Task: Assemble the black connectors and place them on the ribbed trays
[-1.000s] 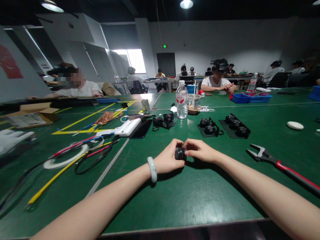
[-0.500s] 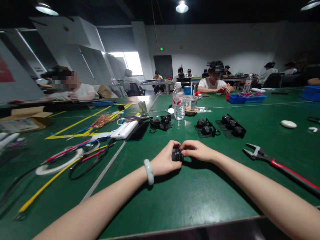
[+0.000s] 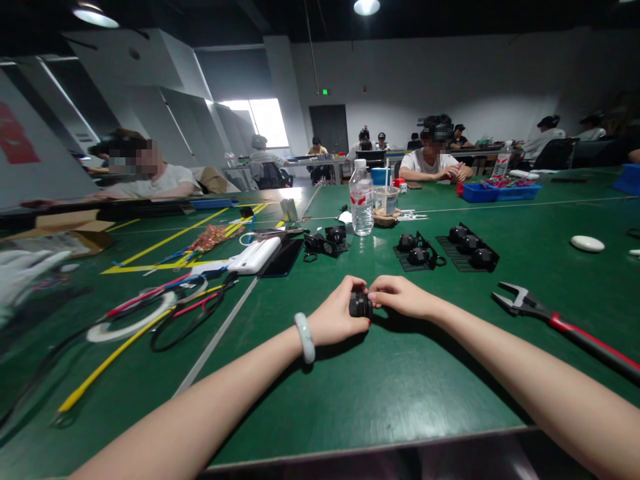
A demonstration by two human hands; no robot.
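Between my two hands, just above the green table, is a small black ribbed plastic fitting (image 3: 359,305). My left hand (image 3: 336,312), with a pale bangle (image 3: 305,338) on its wrist, grips the fitting's left part between thumb and fingers. My right hand (image 3: 400,297) pinches its right end, and the fingers partly hide it. Beyond the hands lie more black fittings on grid-like pieces: one group (image 3: 419,252) straight ahead, another group (image 3: 470,247) to its right, and loose black parts (image 3: 327,241) left of the bottle.
Adjustable pliers (image 3: 550,317) with red-black handles lie at right. A water bottle (image 3: 362,200) and a cup (image 3: 386,200) stand ahead. Cables (image 3: 130,327), a white power bank (image 3: 255,255) and a dark tablet (image 3: 283,259) lie left. A blurred white glove-like shape (image 3: 25,280) is at far left.
The view has shifted slightly, so the scene sits a little further right. Both hands keep hold of the fitting, with little change in grip. A blurred white shape has come in at far left.
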